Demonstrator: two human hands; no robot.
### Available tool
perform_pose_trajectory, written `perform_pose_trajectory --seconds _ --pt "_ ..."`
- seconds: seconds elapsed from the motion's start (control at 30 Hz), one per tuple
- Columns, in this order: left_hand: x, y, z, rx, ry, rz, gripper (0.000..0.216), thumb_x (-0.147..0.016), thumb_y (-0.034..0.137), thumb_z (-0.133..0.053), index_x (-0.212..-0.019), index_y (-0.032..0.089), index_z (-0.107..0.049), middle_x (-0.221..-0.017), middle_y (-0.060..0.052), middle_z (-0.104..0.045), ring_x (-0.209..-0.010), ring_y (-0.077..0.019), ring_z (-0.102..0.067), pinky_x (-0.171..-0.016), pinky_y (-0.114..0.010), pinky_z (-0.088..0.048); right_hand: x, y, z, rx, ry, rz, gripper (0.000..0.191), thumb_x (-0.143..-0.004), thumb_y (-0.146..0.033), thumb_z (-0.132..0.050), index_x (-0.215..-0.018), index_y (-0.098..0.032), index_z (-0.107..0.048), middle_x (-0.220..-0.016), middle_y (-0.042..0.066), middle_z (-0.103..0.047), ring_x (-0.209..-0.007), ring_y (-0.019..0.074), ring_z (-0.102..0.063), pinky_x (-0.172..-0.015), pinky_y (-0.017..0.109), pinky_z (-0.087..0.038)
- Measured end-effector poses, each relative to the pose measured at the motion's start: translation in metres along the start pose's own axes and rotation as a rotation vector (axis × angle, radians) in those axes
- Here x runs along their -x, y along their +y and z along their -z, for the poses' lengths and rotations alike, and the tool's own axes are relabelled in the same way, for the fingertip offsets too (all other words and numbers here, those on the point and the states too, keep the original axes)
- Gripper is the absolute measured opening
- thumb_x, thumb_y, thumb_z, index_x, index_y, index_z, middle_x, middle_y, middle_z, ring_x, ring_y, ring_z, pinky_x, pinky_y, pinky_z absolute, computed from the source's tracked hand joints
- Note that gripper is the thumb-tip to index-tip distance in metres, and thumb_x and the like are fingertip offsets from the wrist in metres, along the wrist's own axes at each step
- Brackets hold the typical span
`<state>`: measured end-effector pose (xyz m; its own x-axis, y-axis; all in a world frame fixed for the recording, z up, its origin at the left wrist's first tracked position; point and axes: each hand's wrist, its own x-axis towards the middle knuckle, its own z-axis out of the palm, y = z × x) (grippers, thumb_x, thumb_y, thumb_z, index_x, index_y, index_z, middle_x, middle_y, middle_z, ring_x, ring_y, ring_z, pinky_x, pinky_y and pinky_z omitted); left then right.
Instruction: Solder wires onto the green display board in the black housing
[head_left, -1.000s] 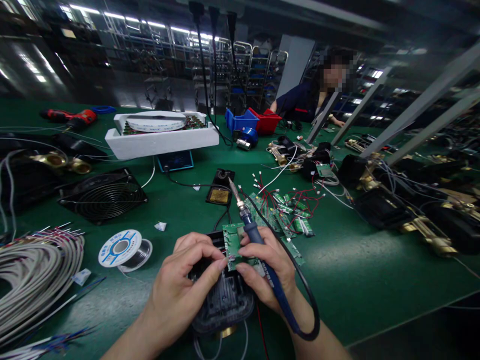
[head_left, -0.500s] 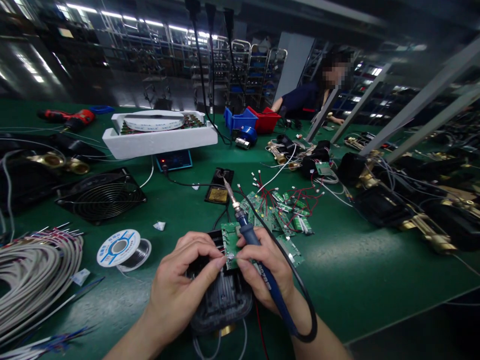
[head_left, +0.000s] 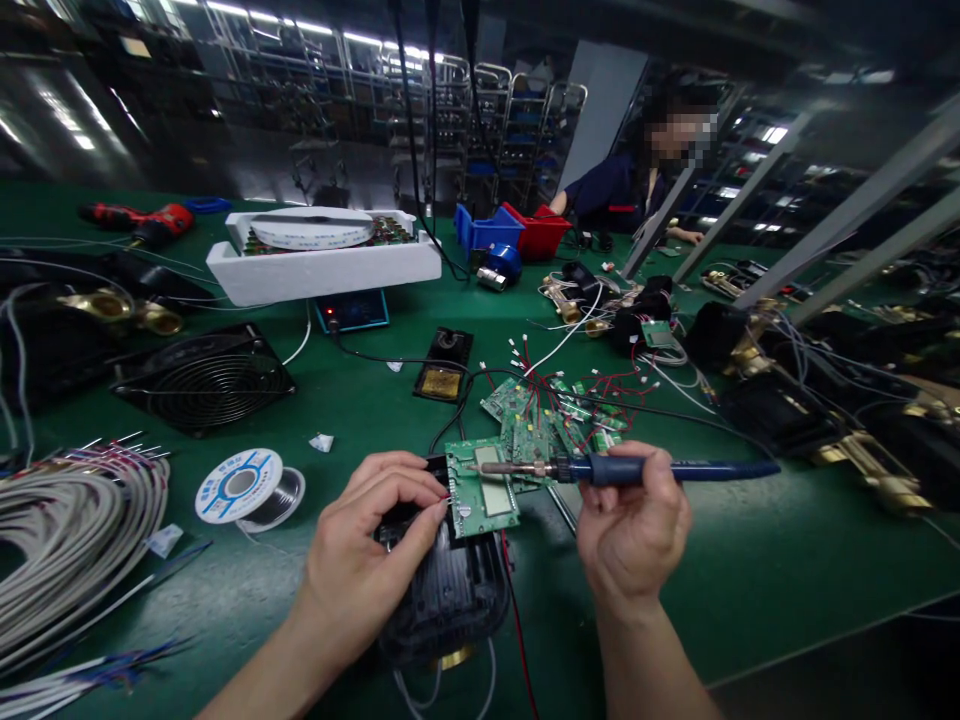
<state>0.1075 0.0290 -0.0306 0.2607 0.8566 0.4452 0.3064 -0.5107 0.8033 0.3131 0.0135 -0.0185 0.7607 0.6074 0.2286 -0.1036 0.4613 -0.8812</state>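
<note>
My right hand (head_left: 637,530) is closed around the blue handle of a soldering iron (head_left: 622,469). The iron lies nearly level, its metal tip pointing left over a green circuit board (head_left: 463,497) with a pale display. Whether the tip touches the board cannot be made out. At the board's left edge, my left hand (head_left: 375,540) pinches a thin wire (head_left: 448,497), mostly hidden by the fingertips. Below the board sits a dark plastic housing (head_left: 446,590), partly covered by my left hand. A slim shiny metal piece (head_left: 562,508) shows beside my right hand.
Behind the board lie several circuit boards with red wires (head_left: 525,420) and an iron stand (head_left: 444,365). To the left are a solder spool (head_left: 240,485), a cable bundle (head_left: 82,550) and a black fan (head_left: 210,380). A white foam tray (head_left: 322,275) stands farther back. A co-worker (head_left: 615,190) leans in behind.
My right hand has moved right, away from the board's edge, and the soldering iron has swung from pointing up and away to lying level over the board. My left hand stays at the board's left edge.
</note>
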Motion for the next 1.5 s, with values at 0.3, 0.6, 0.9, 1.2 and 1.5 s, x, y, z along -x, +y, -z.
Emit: perform_pose_trajectory --seconds 0.3,0.6,0.9,1.2,1.5 --pt "0.0005 -0.0004 -0.0002 -0.019 0.006 -0.017 0.013 -0.088 0.012 -0.063 -0.08 0.023 -0.065 -0.084 0.002 -0.072 -0.098 -0.017 -0.06 -0.091 -0.03 -0.048 0.0049 0.0044 0.0012 -0.009 0.003 0.044 0.027 -0.078 -0.041 -0.066 -0.063 -0.019 -0.062 -0.046 -0.008 -0.038 -0.035 0.0051 -0.031 -0.035 0.018 -0.028" --pt "0.0013 -0.003 -0.0017 -0.019 0.008 -0.064 0.014 -0.088 0.011 -0.063 -0.081 0.022 -0.064 -0.085 0.003 -0.071 -0.098 -0.0146 -0.059 -0.093 -0.026 -0.047 0.0059 0.0043 -0.0012 -0.001 -0.083 0.07 0.028 -0.081 -0.041 -0.063 -0.064 -0.019 -0.061 -0.04 -0.009 -0.037 -0.032 0.0059 -0.03 -0.033 0.019 -0.025" --pt "0.0006 -0.0028 -0.0024 -0.017 0.019 -0.087 0.014 -0.088 0.01 -0.063 -0.081 0.022 -0.063 -0.084 0.003 -0.07 -0.098 -0.0137 -0.059 -0.092 -0.025 -0.047 0.0061 0.0036 -0.0021 -0.009 -0.102 0.066 0.027 -0.082 -0.039 -0.063 -0.064 -0.02 -0.062 -0.039 -0.009 -0.036 -0.031 0.0059 -0.029 -0.033 0.019 -0.024" --pt "0.0019 -0.0046 -0.0033 -0.019 0.015 -0.085 0.015 -0.089 0.009 -0.062 -0.082 0.022 -0.063 -0.085 0.003 -0.07 -0.099 -0.014 -0.058 -0.093 -0.027 -0.047 0.0055 0.0035 -0.0015 -0.018 -0.091 0.043 0.028 -0.08 -0.041 -0.066 -0.063 -0.019 -0.062 -0.039 -0.009 -0.037 -0.031 0.0055 -0.028 -0.032 0.018 -0.024" --pt "0.001 -0.0038 -0.0026 -0.015 0.018 -0.084 0.015 -0.089 0.01 -0.062 -0.082 0.022 -0.063 -0.085 0.003 -0.069 -0.099 -0.0135 -0.058 -0.093 -0.026 -0.047 0.0054 0.002 -0.0028 -0.045 0.004 -0.019 0.03 -0.075 -0.044 -0.07 -0.062 -0.018 -0.063 -0.04 -0.008 -0.043 -0.031 0.0038 -0.031 -0.032 0.016 -0.029"
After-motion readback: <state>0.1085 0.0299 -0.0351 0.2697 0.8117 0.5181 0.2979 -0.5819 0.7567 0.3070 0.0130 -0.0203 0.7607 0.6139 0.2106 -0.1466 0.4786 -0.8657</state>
